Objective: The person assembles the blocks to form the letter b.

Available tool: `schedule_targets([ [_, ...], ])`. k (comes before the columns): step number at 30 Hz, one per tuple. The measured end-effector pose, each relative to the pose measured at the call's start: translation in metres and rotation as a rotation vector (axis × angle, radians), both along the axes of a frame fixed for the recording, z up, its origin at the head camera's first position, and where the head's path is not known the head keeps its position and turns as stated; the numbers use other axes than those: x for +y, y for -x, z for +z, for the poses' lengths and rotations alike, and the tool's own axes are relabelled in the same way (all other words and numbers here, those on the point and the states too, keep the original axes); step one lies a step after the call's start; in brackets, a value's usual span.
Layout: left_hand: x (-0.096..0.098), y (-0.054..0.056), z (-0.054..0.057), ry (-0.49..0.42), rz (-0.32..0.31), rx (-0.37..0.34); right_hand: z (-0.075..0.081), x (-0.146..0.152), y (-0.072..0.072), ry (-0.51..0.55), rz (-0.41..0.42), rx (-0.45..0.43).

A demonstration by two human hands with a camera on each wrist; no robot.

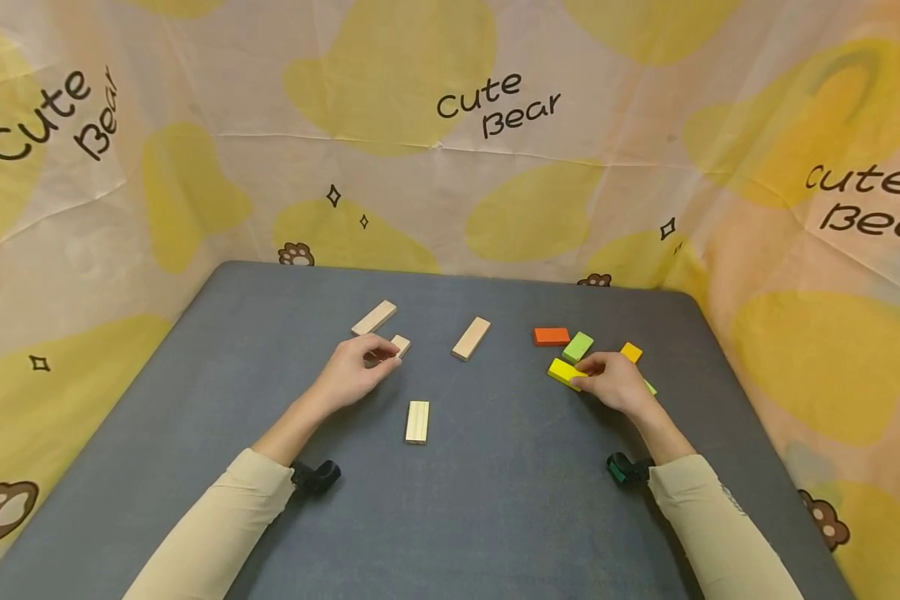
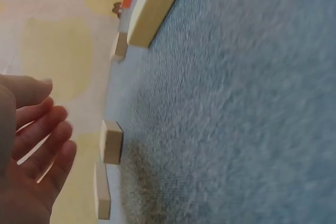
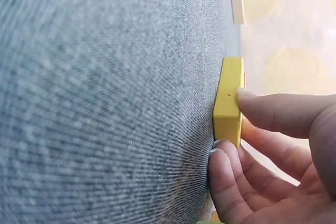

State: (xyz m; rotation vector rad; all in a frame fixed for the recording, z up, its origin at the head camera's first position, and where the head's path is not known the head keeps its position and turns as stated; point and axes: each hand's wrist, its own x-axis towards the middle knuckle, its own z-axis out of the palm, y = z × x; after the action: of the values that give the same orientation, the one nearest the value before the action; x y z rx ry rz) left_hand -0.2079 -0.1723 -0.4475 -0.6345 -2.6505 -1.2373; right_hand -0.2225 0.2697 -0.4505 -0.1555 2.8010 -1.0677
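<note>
At the right side of the table, my right hand (image 1: 613,380) pinches the near end of a yellow wooden block (image 1: 566,374). In the right wrist view the thumb lies against that block (image 3: 229,95), the fingers are around its end, and it rests on the table. My left hand (image 1: 354,372) hovers with loosely bent fingers by a short plain wooden block (image 1: 400,344), partly hidden behind it in the head view. The left wrist view shows a gap between the left hand (image 2: 39,135) and this plain block (image 2: 111,142); nothing is held there.
Other plain blocks lie at the back left (image 1: 374,317), back middle (image 1: 471,338) and centre front (image 1: 417,422). Near the right hand are a red-orange block (image 1: 551,337), a green block (image 1: 577,347), an orange-yellow block (image 1: 631,352) and a mostly hidden green block (image 1: 651,387). Patterned cloth surrounds the grey table (image 1: 495,517).
</note>
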Motion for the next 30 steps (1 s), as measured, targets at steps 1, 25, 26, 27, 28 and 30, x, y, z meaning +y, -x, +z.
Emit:
schedule_targets([
  [1, -0.001, 0.002, -0.001, -0.007, 0.008, 0.008, 0.000, 0.000, 0.000, -0.001, 0.001, 0.002],
  [25, -0.011, 0.044, -0.021, 0.034, -0.051, -0.196, -0.002, 0.001, 0.003, -0.022, -0.001, 0.004],
  [26, -0.012, 0.044, -0.020, 0.043, -0.054, -0.204, -0.002, 0.001, 0.003, -0.020, -0.001, 0.002],
  [27, -0.012, 0.044, -0.020, 0.048, -0.057, -0.212, -0.002, 0.001, 0.003, -0.018, -0.001, 0.000],
  [28, -0.012, 0.044, -0.020, 0.053, -0.059, -0.218, -0.002, 0.001, 0.003, -0.016, -0.002, -0.003],
  [30, -0.013, 0.044, -0.020, 0.058, -0.062, -0.227, -0.001, 0.001, 0.003, -0.014, -0.005, -0.009],
])
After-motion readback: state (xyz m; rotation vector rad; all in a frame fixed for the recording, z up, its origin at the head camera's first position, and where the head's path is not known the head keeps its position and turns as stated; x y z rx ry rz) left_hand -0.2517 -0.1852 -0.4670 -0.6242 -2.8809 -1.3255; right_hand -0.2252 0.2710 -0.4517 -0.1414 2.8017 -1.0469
